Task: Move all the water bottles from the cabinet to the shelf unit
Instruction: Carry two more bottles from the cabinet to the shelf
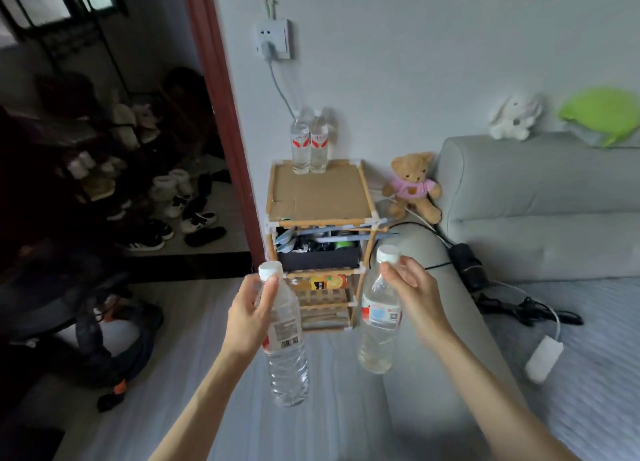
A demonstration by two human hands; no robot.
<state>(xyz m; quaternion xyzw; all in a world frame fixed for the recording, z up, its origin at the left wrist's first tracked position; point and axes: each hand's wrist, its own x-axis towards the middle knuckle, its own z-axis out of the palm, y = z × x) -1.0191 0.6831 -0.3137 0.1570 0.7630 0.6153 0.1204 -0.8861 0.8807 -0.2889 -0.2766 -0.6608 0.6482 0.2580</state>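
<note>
Bedroom wall corner: shelf unit already carries two bottles at its top's back edge; left hand pinches one bottle by the neck, right hand another bottle — stand both upright on the bare cardboard top in front

two clear water bottles with white caps and red-and-white labels are seen on the tan cardboard top of the pale wooden shelf unit, whose joints are white. a clear bottle with a white cap and a white barcode label and another clear bottle with a white cap and a red, white and blue label are also shown. an orange-and-black labelled bottle is seen lower in the unit, above it a black box. a tan teddy bear is dressed in pink. a white plush rabbit and a lime-green cushion are set against a pale grey headboard. the door frame is dark red.
</note>
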